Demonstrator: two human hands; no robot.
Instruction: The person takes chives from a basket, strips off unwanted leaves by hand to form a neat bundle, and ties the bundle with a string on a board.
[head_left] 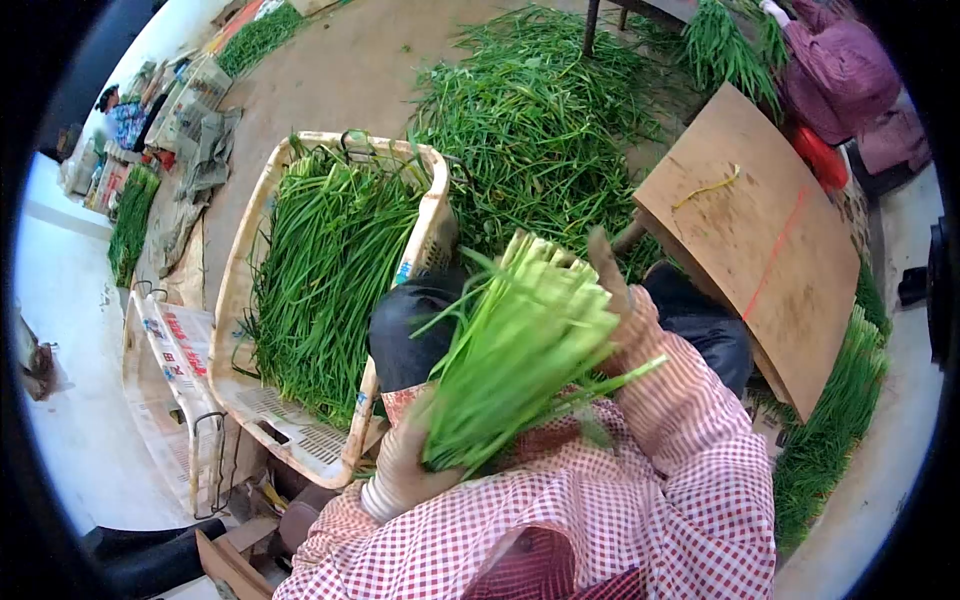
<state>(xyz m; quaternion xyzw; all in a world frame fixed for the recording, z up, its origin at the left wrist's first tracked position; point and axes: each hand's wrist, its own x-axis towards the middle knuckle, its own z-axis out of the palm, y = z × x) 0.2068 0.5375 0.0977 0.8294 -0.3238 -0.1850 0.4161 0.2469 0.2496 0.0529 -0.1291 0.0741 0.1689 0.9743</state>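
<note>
A thick bunch of garlic chives [530, 350] is held up in front of my checked shirt, its pale stem ends at the top and the green leaves hanging toward my lap. My left hand [405, 465] is closed around the leafy lower end. Beside the stem ends on the right is my right hand [618, 315], slightly blurred, with its fingers stretched upward. It seems to lie flat against the side of the bunch, though exact contact is hard to tell. A few loose leaves stick out to the right.
Left of my knees, a white plastic crate [222, 350] holds more chives, with another crate [170, 400] next to it. A big loose heap of chives [530, 120] covers the floor ahead. On my right is a brown board [765, 240]. A co-worker [840, 75] sits at upper right.
</note>
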